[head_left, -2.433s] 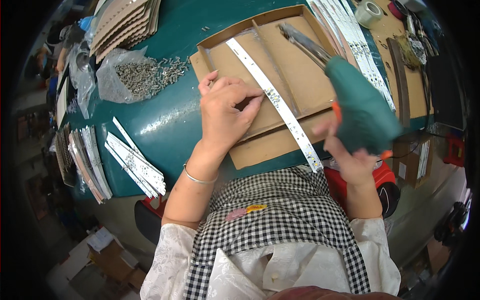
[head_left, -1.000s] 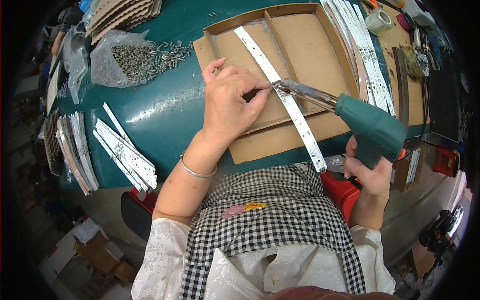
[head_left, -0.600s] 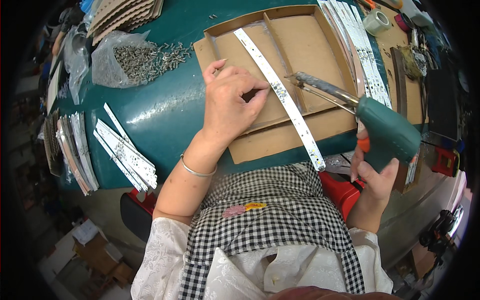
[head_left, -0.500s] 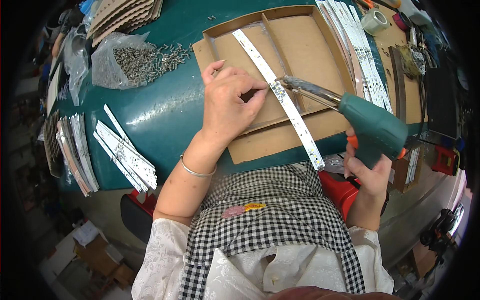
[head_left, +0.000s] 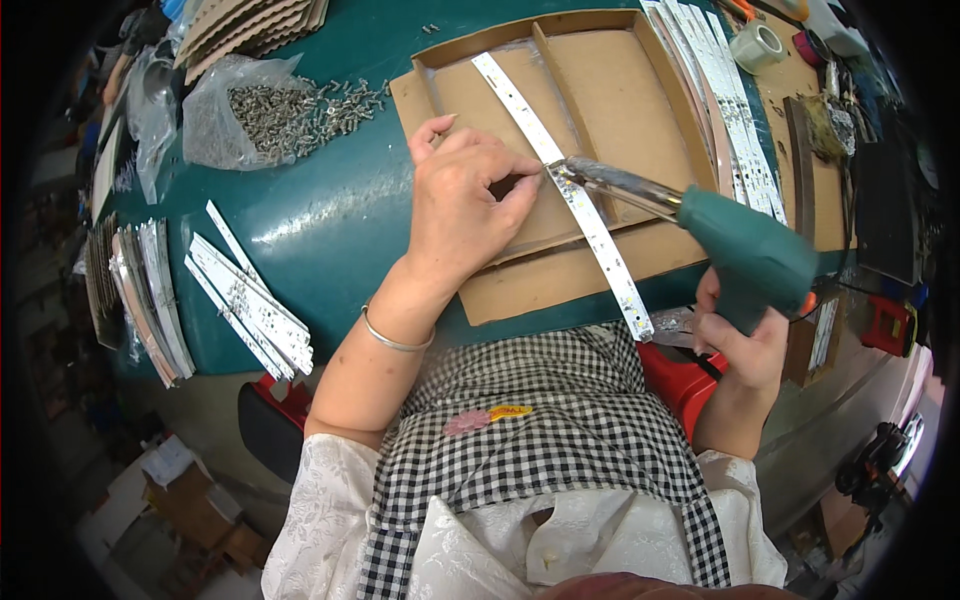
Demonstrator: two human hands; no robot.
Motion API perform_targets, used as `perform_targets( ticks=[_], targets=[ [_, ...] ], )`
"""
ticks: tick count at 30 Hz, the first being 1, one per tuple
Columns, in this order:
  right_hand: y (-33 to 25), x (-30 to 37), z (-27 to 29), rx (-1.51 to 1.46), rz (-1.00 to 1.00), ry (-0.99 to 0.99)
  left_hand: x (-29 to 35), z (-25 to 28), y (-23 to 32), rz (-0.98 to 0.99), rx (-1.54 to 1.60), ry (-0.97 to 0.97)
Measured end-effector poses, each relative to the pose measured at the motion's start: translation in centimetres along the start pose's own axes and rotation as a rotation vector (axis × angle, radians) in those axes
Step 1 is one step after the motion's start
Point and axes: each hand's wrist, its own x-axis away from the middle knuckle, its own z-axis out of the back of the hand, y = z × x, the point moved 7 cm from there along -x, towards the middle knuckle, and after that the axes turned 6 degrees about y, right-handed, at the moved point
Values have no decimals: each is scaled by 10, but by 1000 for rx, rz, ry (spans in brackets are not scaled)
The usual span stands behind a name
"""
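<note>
Green power screwdriver [head_left: 745, 255] tip on white strip [head_left: 560, 185]

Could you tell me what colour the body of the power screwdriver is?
Teal green, seen in the head view: the power screwdriver in the right hand.

bag of screws [head_left: 262, 112], tape roll [head_left: 757, 45]

Teal worktable [head_left: 330, 215], glossy and rounded at the near edge. Directly on it: shallow cardboard tray [head_left: 600, 110] (partitioned), clear bag of screws [head_left: 265, 110], stack of cardboard pieces [head_left: 250, 25], loose white strips [head_left: 250, 305] near the left edge, tape roll [head_left: 757, 45] far right.
</note>
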Motion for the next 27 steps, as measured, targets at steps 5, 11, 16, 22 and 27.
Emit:
perform_targets(
  ticks=[5,11,16,22,27],
  targets=[
    [-18,-5,5,-89,141,98,-1,0,0,-1,6,-1],
    [-23,3,8,-154,169,141,0,0,0,1,15,0],
    [-34,9,14,-193,257,214,-2,1,0,4,8,-14],
    [-43,17,28,-208,347,248,-4,1,0,22,40,-35],
    [-46,19,30,-216,360,270,-5,3,3,10,20,-60]
  ],
)
